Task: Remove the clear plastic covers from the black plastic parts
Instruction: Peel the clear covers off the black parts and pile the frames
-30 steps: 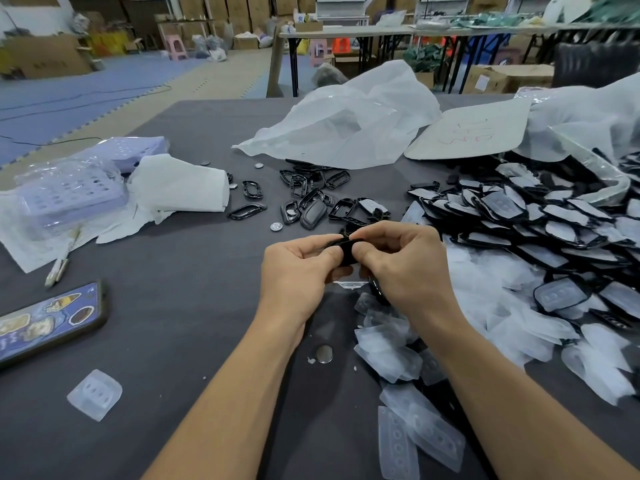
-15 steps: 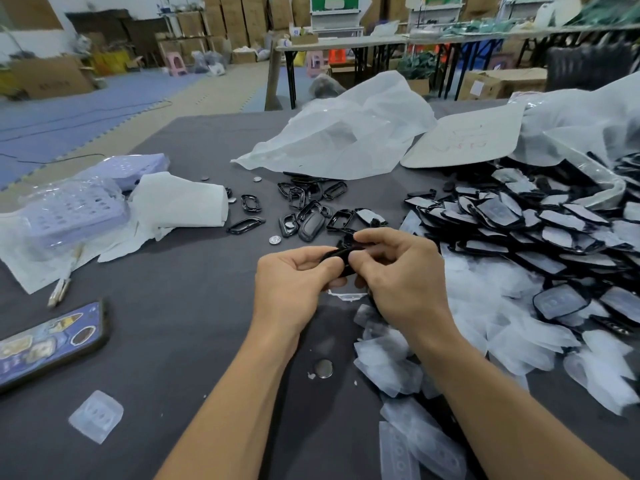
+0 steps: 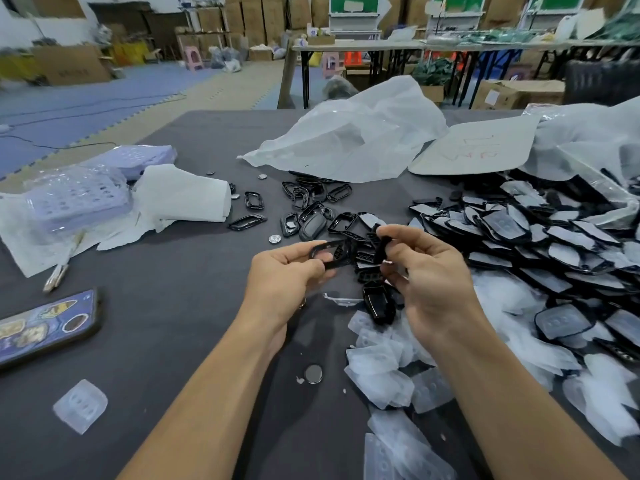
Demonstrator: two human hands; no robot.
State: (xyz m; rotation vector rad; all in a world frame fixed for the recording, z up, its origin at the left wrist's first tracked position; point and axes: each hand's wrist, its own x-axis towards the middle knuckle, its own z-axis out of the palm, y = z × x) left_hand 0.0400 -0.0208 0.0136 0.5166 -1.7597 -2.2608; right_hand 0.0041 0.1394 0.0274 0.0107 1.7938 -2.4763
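Covered parts (image 3: 540, 237) heap right; phone (image 3: 45, 327) left on table (image 3: 173, 323).

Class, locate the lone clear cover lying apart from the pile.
Head view, near left: the lone cover lies below the stickered phone, left of the left forearm.

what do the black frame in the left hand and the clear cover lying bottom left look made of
Black frame: likely hard plastic, glossy, bright glints along its rim. Clear cover: probably soft plastic or silicone, frosted and translucent; the grey table shows through.
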